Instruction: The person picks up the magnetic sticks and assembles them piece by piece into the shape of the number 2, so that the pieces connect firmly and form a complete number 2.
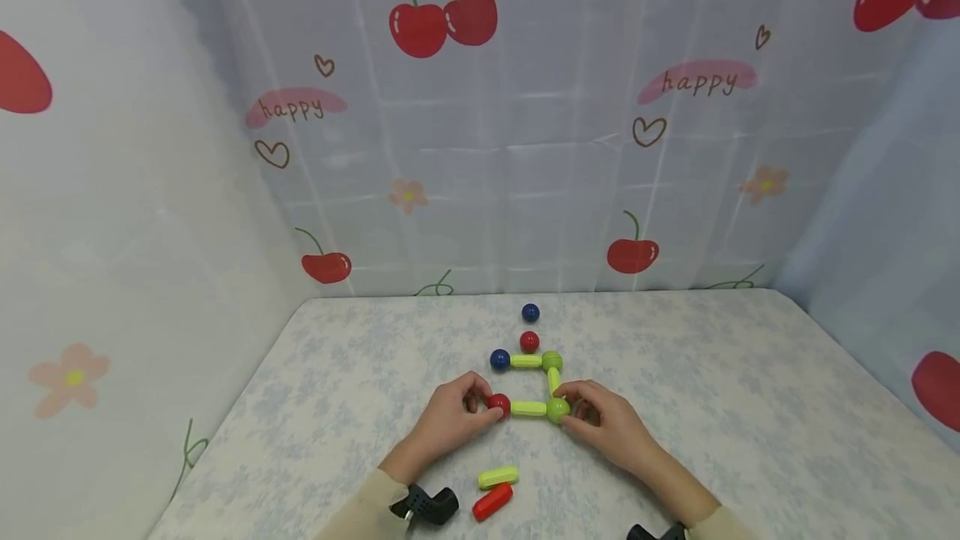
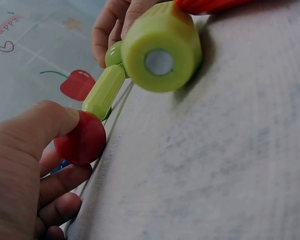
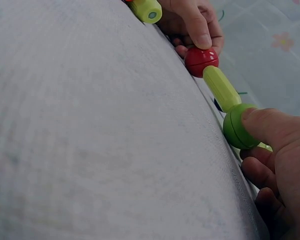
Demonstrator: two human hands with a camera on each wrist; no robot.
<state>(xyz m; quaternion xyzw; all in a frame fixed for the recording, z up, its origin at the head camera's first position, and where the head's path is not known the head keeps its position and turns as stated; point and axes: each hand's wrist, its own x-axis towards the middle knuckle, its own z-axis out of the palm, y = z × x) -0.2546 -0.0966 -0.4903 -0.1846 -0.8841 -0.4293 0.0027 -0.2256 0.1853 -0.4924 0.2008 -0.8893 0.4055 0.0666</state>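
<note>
Pale table (image 1: 750, 407), cherry-print curtain (image 1: 525, 148) behind. Roughly midway between the table's side edges, the left hand (image 1: 450, 415) pinches a red ball (image 1: 498, 402), the right hand (image 1: 611, 423) a green ball (image 1: 557, 411); the near edge is cropped.

Head view looks down; close wrist views share red ball (image 2: 81, 140).
</note>
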